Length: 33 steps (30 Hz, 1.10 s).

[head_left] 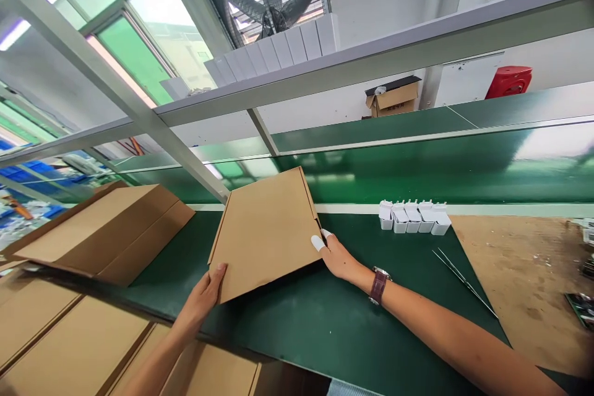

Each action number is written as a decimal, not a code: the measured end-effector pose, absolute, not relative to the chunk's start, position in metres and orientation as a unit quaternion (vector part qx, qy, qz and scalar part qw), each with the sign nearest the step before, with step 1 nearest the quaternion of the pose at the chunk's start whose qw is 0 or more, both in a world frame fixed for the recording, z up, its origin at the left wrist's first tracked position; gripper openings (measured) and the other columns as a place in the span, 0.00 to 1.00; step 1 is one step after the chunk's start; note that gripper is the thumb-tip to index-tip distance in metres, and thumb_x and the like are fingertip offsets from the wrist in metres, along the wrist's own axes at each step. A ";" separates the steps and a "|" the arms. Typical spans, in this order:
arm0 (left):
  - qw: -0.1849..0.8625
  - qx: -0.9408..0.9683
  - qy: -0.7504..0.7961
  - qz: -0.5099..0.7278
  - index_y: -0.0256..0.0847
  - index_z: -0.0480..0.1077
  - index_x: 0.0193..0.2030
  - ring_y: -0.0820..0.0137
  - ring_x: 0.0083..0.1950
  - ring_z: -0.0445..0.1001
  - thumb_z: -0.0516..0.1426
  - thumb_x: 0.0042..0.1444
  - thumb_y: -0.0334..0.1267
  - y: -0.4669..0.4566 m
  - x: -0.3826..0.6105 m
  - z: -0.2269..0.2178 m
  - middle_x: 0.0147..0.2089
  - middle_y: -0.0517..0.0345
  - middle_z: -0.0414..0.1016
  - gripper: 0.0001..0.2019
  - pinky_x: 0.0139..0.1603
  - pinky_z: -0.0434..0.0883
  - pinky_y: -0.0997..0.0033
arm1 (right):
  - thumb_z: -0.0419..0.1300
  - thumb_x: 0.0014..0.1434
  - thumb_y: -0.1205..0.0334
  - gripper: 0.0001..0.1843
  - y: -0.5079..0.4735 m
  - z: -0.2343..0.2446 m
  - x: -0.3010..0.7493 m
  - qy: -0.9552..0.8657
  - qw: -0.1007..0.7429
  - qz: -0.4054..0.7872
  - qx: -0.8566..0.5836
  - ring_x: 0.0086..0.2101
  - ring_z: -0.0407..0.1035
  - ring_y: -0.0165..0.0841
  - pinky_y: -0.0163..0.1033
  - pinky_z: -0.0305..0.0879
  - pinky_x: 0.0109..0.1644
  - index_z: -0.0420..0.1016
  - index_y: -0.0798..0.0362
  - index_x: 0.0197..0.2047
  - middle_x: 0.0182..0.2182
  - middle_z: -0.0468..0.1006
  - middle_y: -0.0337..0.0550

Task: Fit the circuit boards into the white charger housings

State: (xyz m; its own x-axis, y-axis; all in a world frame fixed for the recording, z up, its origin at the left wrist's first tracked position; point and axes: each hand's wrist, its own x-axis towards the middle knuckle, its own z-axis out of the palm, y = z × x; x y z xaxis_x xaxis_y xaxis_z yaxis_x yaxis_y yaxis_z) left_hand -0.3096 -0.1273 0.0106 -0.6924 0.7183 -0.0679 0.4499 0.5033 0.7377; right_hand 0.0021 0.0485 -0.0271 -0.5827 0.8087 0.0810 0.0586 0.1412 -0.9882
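Note:
A flat brown cardboard box (pixel 264 232) is tilted up off the green bench mat (pixel 325 322), its far edge raised. My left hand (pixel 204 294) grips its near left corner, thumb on top. My right hand (pixel 336 257) holds its right edge; white finger cots cover two fingertips and a dark-strapped watch sits on the wrist. Both hands are closed on the cardboard.
A larger folded carton (pixel 106 232) lies to the left, and more flat cartons (pixel 69 346) are stacked at the near left. A row of small white chargers (pixel 413 216) stands right of the box, with thin metal tweezers (pixel 464 281) and a brown board (pixel 529 284) further right. A green conveyor (pixel 440 167) runs behind.

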 end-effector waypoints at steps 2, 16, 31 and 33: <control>0.160 0.366 0.851 0.340 0.34 0.73 0.53 0.42 0.68 0.71 0.51 0.57 0.68 -0.124 -0.311 0.006 0.56 0.37 0.80 0.37 0.68 0.70 0.49 | 0.54 0.70 0.42 0.34 0.052 -0.028 0.005 -0.685 0.319 0.576 -0.314 0.64 0.65 0.48 0.53 0.57 0.71 0.65 0.57 0.69 0.62 0.74 0.57; 0.178 0.617 0.763 0.073 0.47 0.47 0.79 0.45 0.78 0.53 0.65 0.44 0.43 -0.127 -0.375 0.064 0.82 0.48 0.42 0.55 0.71 0.66 0.52 | 0.69 0.52 0.72 0.59 0.111 0.031 0.024 -0.919 0.149 0.331 -0.155 0.75 0.37 0.51 0.59 0.44 0.77 0.41 0.53 0.79 0.77 0.40 0.61; -0.063 0.661 0.741 0.100 0.35 0.48 0.74 0.44 0.74 0.61 0.54 0.62 0.29 -0.129 -0.359 -0.005 0.71 0.32 0.59 0.34 0.74 0.63 0.40 | 0.48 0.68 0.78 0.39 0.112 -0.026 0.003 -0.956 0.262 0.045 -0.127 0.68 0.55 0.57 0.67 0.64 0.68 0.39 0.62 0.78 0.70 0.58 0.70; -0.060 0.647 0.752 0.106 0.36 0.48 0.74 0.44 0.74 0.61 0.55 0.62 0.29 -0.129 -0.360 -0.009 0.70 0.32 0.61 0.35 0.74 0.63 0.40 | 0.47 0.69 0.77 0.42 0.112 -0.030 0.002 -0.951 0.276 0.052 -0.130 0.68 0.56 0.55 0.67 0.65 0.67 0.30 0.57 0.79 0.71 0.58 0.67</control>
